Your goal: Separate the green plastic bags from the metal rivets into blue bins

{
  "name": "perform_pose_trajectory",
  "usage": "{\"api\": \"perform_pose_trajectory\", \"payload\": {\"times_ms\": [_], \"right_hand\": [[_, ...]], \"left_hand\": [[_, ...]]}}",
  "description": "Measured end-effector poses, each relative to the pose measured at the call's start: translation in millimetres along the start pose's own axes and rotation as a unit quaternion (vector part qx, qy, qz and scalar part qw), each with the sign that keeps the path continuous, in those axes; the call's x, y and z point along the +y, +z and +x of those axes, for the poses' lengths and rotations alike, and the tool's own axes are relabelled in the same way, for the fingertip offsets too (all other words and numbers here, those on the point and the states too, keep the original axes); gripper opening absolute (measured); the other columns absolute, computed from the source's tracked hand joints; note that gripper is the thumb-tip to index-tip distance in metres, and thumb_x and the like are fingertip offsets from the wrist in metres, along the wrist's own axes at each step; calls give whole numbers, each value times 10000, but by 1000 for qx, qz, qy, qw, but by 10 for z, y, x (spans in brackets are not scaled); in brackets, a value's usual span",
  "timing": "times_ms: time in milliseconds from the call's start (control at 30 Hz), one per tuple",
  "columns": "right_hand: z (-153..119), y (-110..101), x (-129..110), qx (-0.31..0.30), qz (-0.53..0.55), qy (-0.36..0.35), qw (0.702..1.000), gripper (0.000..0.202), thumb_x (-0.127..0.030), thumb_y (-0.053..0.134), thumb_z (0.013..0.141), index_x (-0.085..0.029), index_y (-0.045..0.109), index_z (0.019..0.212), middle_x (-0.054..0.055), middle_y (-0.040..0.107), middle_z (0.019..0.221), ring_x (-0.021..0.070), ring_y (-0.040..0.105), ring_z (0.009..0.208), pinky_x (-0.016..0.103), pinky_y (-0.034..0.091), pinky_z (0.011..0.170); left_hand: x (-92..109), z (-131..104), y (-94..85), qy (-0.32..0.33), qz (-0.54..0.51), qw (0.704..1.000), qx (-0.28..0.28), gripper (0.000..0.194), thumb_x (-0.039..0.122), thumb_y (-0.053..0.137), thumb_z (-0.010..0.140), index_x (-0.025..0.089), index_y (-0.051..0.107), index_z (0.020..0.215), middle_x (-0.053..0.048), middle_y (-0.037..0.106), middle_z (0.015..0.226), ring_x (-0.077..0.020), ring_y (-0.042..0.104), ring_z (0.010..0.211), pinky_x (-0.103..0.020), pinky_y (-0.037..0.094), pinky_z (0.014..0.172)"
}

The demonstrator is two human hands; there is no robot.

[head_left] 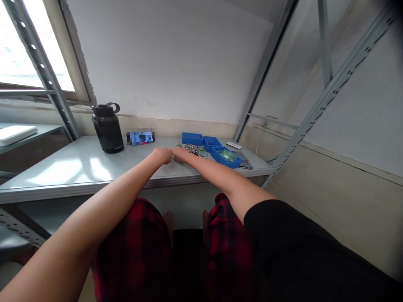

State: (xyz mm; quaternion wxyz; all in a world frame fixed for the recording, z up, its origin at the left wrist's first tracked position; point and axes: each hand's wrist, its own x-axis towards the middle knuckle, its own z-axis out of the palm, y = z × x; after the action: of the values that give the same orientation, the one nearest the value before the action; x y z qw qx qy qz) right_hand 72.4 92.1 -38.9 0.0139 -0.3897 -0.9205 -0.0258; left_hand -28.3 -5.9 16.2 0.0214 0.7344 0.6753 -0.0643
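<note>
Close together over the front part of the grey tabletop [132, 165], my left hand [163, 155] and my right hand [179, 154] meet fingertip to fingertip. The fingers of both are closed in a pinch. Whatever lies between them is too small to make out. Just behind and right of my right hand is a loose pile of thin, shiny metal pieces [192, 148], partly covered by my right forearm. A blue bin [232, 164] to the right holds small green pieces [227, 155] that look bagged in clear plastic.
Two more blue bins, one at the back [192, 139] and one beside it [211, 144], stand behind the pile. A black bottle [108, 130] stands on the left. A phone-like object with a blurred screen [140, 137] rests near the wall. Metal shelf posts [267, 67] frame the table.
</note>
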Motion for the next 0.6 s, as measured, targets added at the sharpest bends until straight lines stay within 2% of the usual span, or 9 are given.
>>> {"api": "perform_pose_trajectory", "payload": {"times_ms": [167, 333, 500, 600], "right_hand": [[-55, -9, -99, 30, -30, -15, 999, 188, -96, 520, 890, -149, 588, 724, 67, 691, 832, 195, 629, 878, 272, 458, 807], [-41, -134, -109, 72, -87, 0, 994, 188, -51, 469, 880, -103, 648, 857, 134, 716, 973, 213, 627, 907, 293, 449, 819], [-32, -364, 63, 118, -20, 85, 989, 194, -99, 476, 889, -125, 659, 948, 156, 709, 1018, 237, 650, 935, 270, 461, 771], [-77, -514, 237, 163, 50, 152, 974, 224, -124, 462, 890, -147, 654, 1005, 141, 701, 1072, 247, 654, 962, 277, 472, 774]], "left_hand": [[-63, 10, 44, 9, 16, 1000, -22, 457, 240, 517, 853, 187, 625, 1293, -193, 602, 1346, -346, 605, 1174, -414, 506, 918], [-129, 18, 57, 19, 48, 999, -4, 424, 223, 504, 850, 152, 654, 1240, -208, 626, 1301, -354, 614, 1153, -427, 505, 917], [-102, 43, 51, 31, 51, 998, 34, 397, 257, 473, 876, 137, 677, 1194, -221, 654, 1241, -363, 631, 1119, -437, 516, 893], [-95, 84, 68, 28, 40, 998, 48, 394, 317, 469, 886, 158, 685, 1175, -210, 667, 1217, -351, 645, 1095, -416, 523, 878]]}}
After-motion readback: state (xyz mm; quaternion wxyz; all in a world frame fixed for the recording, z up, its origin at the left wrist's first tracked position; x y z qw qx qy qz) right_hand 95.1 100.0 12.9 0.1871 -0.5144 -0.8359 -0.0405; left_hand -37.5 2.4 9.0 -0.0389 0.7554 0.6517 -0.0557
